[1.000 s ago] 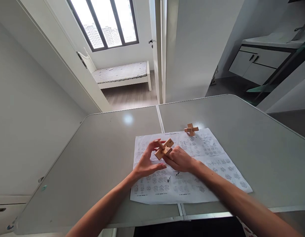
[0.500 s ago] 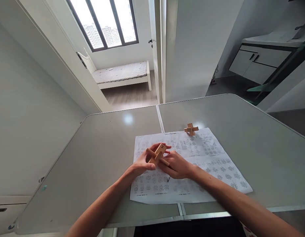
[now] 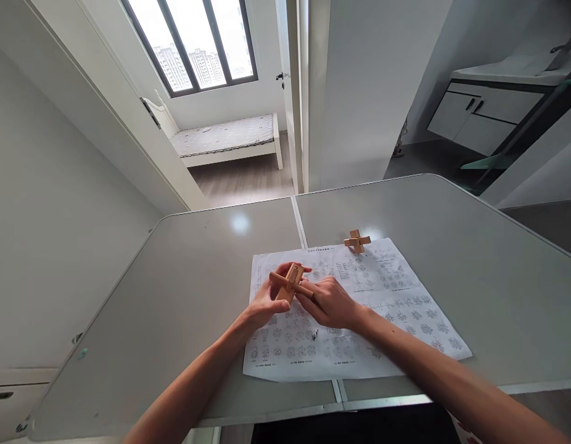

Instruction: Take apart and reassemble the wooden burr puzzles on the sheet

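Observation:
Above the printed sheet [image 3: 359, 345], several wooden puzzle pieces [image 3: 292, 279] are held together in a cross shape. My left hand [image 3: 266, 298] is closed around the flat upright piece, its thumb on the near side and its fingers behind. My right hand [image 3: 328, 300] pinches the right end of the bar that runs across it. Some of the right fingers are hidden behind the pieces. Near the sheet's far edge rests another cross-shaped wooden puzzle [image 3: 357, 241], touched by neither hand.
The sheet, covered in small diagrams, lies on a grey table [image 3: 184, 296] with a metal strip across its middle. Beyond the table stand a bed [image 3: 230, 139] below a window and, to the right, a white cabinet [image 3: 480, 117].
Both hands have moved slightly up and left with the wooden pieces. The crossing bar has turned somewhat, and the right hand sits nearer its end. The other puzzle has stayed in place.

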A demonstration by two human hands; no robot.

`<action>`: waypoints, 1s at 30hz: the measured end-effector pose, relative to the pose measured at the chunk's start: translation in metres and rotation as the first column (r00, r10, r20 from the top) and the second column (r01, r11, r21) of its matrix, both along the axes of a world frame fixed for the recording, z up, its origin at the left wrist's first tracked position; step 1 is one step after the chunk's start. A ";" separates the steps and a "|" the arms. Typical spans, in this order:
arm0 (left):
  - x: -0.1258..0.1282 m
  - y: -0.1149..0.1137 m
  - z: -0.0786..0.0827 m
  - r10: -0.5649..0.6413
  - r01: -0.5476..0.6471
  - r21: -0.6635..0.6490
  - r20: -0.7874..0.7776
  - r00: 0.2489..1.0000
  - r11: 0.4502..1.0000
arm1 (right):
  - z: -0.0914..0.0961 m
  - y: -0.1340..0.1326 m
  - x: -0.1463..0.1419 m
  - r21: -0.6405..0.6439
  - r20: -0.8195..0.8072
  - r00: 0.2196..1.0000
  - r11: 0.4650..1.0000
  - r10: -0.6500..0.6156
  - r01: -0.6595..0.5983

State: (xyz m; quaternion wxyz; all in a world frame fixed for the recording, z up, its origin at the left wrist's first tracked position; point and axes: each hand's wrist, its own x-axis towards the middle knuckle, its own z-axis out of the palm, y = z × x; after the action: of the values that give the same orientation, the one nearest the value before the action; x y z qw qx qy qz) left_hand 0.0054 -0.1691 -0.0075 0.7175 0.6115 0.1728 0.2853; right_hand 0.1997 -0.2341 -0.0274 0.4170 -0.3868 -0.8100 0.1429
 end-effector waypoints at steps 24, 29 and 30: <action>0.002 -0.003 0.001 0.115 -0.114 0.085 -0.003 0.993 0.990 | -0.001 0.000 0.003 -0.126 -0.051 0.995 0.987 0.089 -0.095; 0.003 -0.002 0.000 0.155 -0.153 0.115 -0.011 0.988 0.982 | -0.003 0.003 0.003 -0.228 -0.130 0.990 0.970 0.057 -0.086; 0.003 -0.002 -0.001 0.159 -0.157 0.127 -0.004 0.987 0.979 | -0.003 0.004 0.003 -0.249 -0.153 0.987 0.965 0.047 -0.084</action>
State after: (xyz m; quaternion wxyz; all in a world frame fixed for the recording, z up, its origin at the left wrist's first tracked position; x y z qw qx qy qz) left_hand 0.0081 -0.1711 -0.0082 0.6512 0.6420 0.2076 0.3474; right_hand 0.2031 -0.2300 -0.0307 0.4169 -0.3986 -0.7647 0.2873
